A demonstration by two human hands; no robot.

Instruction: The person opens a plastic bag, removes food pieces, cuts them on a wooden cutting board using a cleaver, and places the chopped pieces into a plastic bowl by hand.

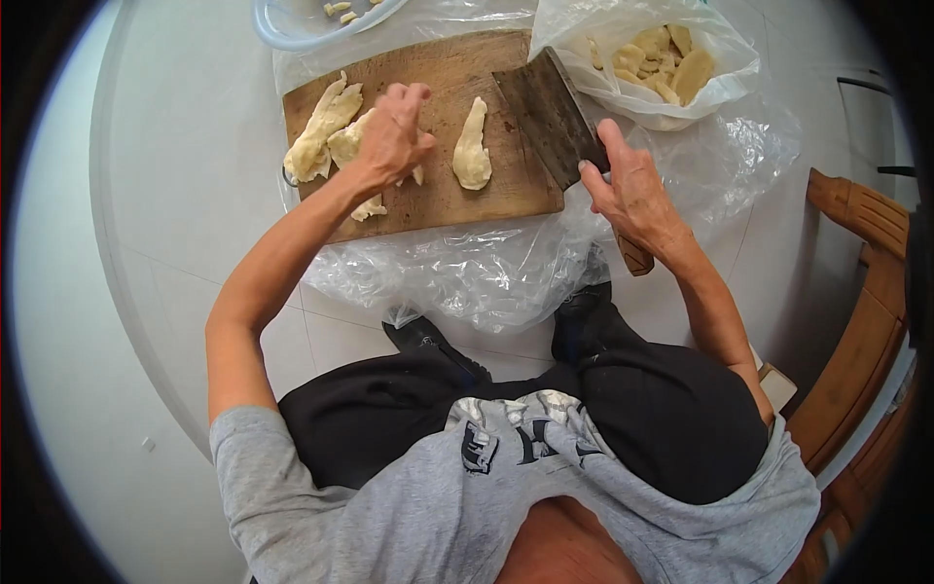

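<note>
My right hand (pixel 637 190) is wrapped round the wooden handle of a cleaver (pixel 550 112), its broad dark blade over the right end of the wooden cutting board (pixel 448 209). A long pale-yellow piece (pixel 473 146), resembling chicken breast, lies alone mid-board, left of the blade. My left hand (pixel 394 136) hovers at the pieces on the left, fingers bent and apart. Partly under it shows a torn pale piece (pixel 346 144). Beside that, nearer the board's left edge, lies a larger pale piece (pixel 323 127). What is beneath my palm is hidden.
A white plastic bag (pixel 593 88) holding pale slices (pixel 662 63) stands behind the board at right. At the top left is a translucent basin (pixel 282 41) with small bits inside. Clear plastic sheeting (pixel 467 277) lies under the board. A wooden chair (pixel 856 341) stands at right.
</note>
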